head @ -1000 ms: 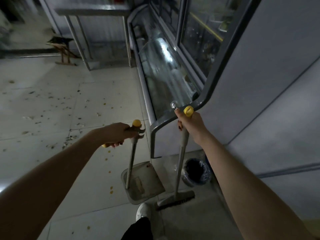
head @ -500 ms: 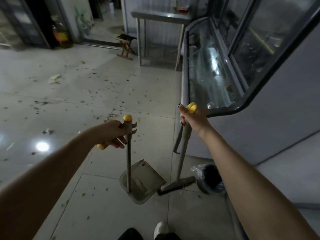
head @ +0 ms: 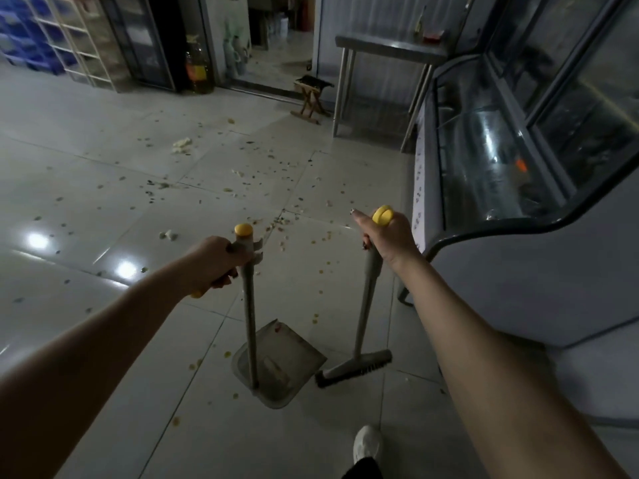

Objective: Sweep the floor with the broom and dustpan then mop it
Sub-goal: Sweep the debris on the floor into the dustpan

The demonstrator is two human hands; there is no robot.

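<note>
My left hand [head: 212, 262] grips the top of the grey dustpan's long upright handle, just under its yellow cap. The dustpan [head: 287, 366] hangs low over the tiles in front of me, tray facing right. My right hand [head: 387, 236] grips the grey broom handle below its yellow end, and the broom head [head: 356, 368] sits right beside the dustpan's edge. Small scraps and crumbs [head: 242, 188] are scattered over the pale tiled floor ahead, with a larger crumpled piece [head: 181, 145] further back left.
A glass display counter [head: 501, 167] runs along the right side, close to my right arm. A steel table [head: 387, 50] and a small folding stool [head: 311, 98] stand at the back. Shelves with crates [head: 52, 36] and a doorway lie beyond. My white shoe [head: 366, 444] shows at the bottom.
The view has swung left, away from the counter and the bin, toward the open littered floor. Both hands keep their grips; the dustpan and broom came along with me.
</note>
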